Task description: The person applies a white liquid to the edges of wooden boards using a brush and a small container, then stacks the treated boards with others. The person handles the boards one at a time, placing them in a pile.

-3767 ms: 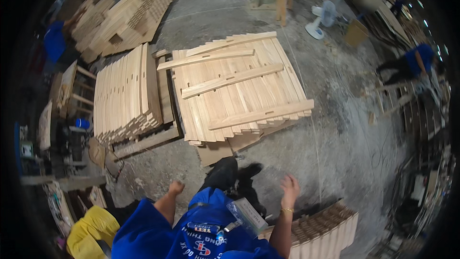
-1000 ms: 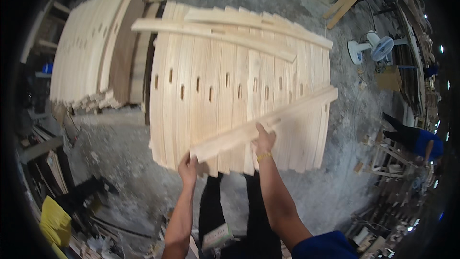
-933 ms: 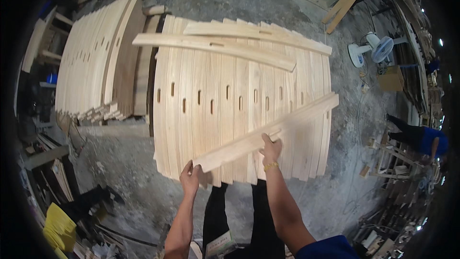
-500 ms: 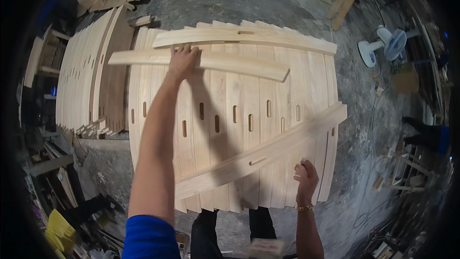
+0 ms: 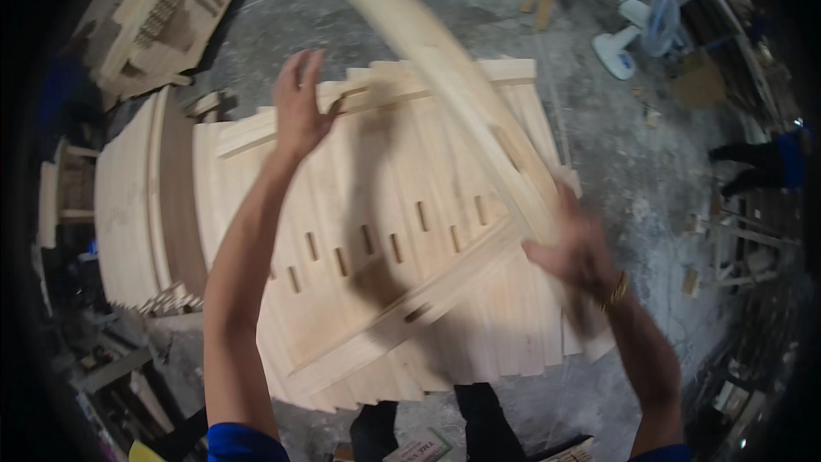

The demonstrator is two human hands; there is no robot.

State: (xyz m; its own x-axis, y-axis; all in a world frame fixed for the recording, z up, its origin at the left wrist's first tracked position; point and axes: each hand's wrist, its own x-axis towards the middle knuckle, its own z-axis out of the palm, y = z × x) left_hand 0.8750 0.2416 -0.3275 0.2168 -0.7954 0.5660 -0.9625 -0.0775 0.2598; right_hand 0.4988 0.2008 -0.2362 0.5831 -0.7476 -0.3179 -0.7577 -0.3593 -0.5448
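Note:
My right hand (image 5: 577,239) grips the near end of a pale wooden board (image 5: 453,77) with a slot in it. The board slants up and away to the left, its far end raised beyond the stack. My left hand (image 5: 304,107) is open, fingers apart, over the far left and apart from the raised board. Below lies a wide layer of slotted boards (image 5: 342,214) set side by side. Across its near part rests another slotted board (image 5: 359,346) at a slant. A further board (image 5: 248,139) lies along the far edge, partly hidden by my left arm and the raised board.
At the left stands a second stack of boards (image 5: 128,197). More wooden pieces (image 5: 162,26) lie at the far left. A white fan (image 5: 637,30) stands on the concrete floor (image 5: 590,120) at the far right. Another person's dark-clad legs (image 5: 748,162) show at the right.
My left hand has let go of the board lying under it and lifted away. My right hand, empty before, now holds a raised board. The view has shifted.

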